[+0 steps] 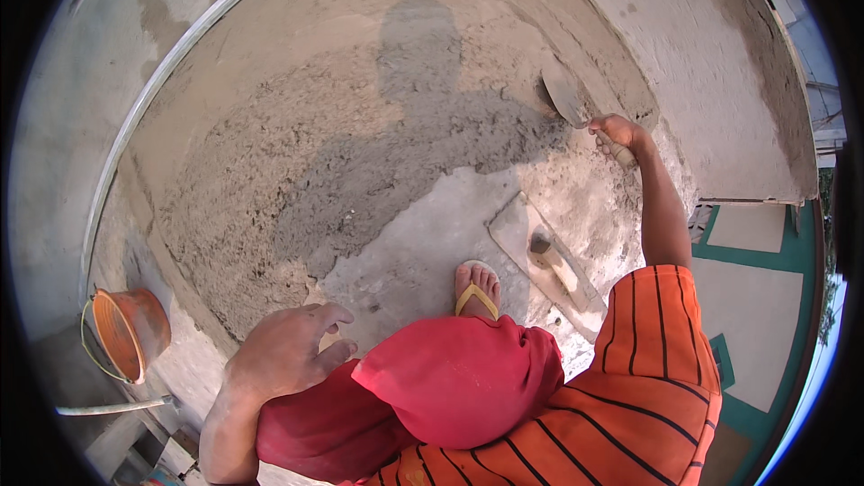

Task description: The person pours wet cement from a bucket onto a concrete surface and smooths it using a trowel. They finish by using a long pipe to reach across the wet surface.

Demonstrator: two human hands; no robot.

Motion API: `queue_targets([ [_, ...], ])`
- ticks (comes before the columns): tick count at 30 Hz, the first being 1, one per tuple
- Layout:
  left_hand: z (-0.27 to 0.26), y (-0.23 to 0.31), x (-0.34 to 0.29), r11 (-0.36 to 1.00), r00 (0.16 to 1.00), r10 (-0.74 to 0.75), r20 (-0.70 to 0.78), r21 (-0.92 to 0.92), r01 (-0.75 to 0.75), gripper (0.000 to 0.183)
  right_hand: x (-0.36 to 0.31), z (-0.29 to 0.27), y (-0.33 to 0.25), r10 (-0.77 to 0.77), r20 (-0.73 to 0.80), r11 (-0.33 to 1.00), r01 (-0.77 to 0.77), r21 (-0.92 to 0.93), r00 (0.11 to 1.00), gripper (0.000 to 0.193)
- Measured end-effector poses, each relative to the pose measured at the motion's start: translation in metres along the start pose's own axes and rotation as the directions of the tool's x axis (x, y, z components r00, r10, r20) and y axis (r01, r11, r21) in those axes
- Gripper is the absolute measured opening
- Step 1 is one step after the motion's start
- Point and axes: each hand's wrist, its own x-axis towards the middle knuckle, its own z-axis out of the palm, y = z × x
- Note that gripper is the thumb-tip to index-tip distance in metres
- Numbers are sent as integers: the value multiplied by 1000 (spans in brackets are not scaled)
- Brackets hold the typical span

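Note:
My right hand grips the handle of a pointed trowel. The trowel's grey blade lies against the wet mortar near its right edge. Much of that mortar is rough and lumpy, while a smoother band runs along the far side. Down at the lower left, my left hand hangs beside my red-clad knee, its fingers loosely bent and apart, holding nothing. A flat plastering float with a pale handle rests on the bare floor to the right of my sandalled foot.
An orange bucket lies tipped at the left, near a thin stick. A pale strip curves along the left wall. The right wall borders the mortar. Green-framed panels stand at the far right. My shadow falls across the mortar.

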Motion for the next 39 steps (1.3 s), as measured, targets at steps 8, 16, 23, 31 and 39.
queue_targets([
  [8, 2, -4, 5, 1000, 1000, -6, -12, 18, 6, 34, 64, 24, -19, -111, -127, 917, 151, 369, 986, 26],
  [16, 0, -3, 18, 999, 1000, -7, 17, 37, 6, 36, 99, 144, -26, -487, -43, 800, 425, -424, 873, 36],
  [23, -2, 2, 23, 999, 997, -30, 73, 21, 28, 35, -53, 146, 18, -421, -199, 631, 128, -765, 885, 40],
  [31, -1, -2, 15, 998, 998, -43, 56, -45, 45, 35, 51, 71, 73, -387, -408, 701, -24, -713, 827, 41],
  [39, -4, -8, -11, 997, 996, 73, 55, -36, -71, 35, 92, -4, 176, -513, -60, 503, 243, -830, 856, 36],
])
